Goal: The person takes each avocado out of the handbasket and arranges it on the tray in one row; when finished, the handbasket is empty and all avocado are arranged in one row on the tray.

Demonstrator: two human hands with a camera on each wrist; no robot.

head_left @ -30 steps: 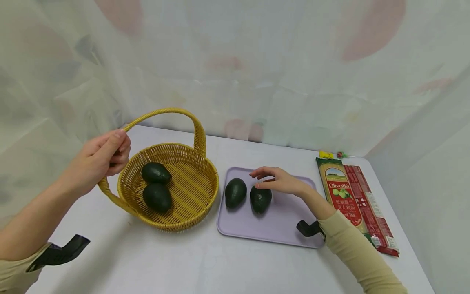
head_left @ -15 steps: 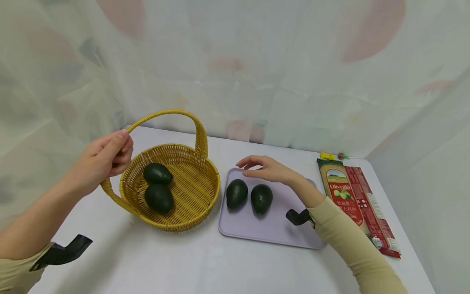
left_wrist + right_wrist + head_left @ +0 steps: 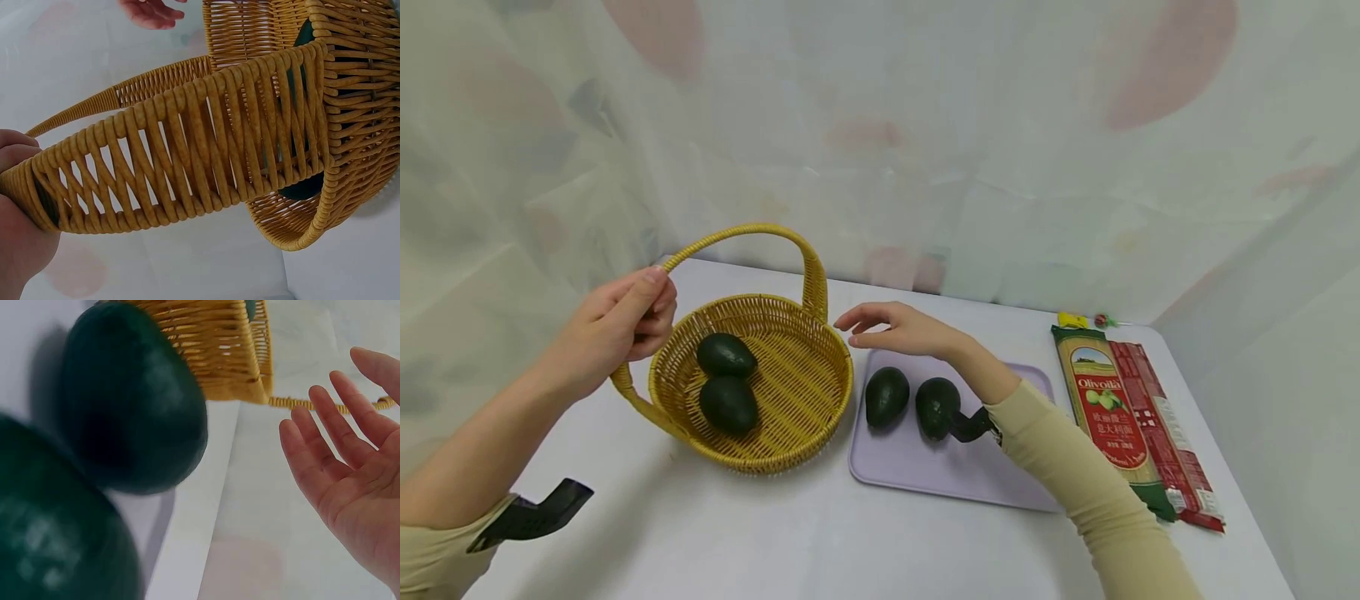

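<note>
My left hand (image 3: 617, 329) grips the tall handle of a yellow woven basket (image 3: 808, 408) at its left side; the left wrist view shows fingers and thumb wrapped round the handle (image 3: 156, 150). Inside the basket, two dark green avocados (image 3: 727, 406) lie against each other on the left. A lilac tray (image 3: 992, 479) lies to the right, bearing two more avocados (image 3: 887, 397) side by side. Over the tray's far left corner, near the basket's right rim, hovers my right hand (image 3: 906, 329). Its fingers are loosely extended and hold nothing, as the right wrist view (image 3: 356, 456) confirms.
A pasta packet (image 3: 1108, 408) and a red packet (image 3: 1168, 442) lie right of the tray. Beyond them sit a small yellow item (image 3: 1072, 321) and a red wrapped lollipop (image 3: 1102, 320). A patterned curtain (image 3: 880, 150) hangs behind the white table (image 3: 760, 533).
My right hand has risen from above the tray's right avocado and moved left and away toward the basket's rim. The left hand keeps its grip on the handle; the avocados stay put.
</note>
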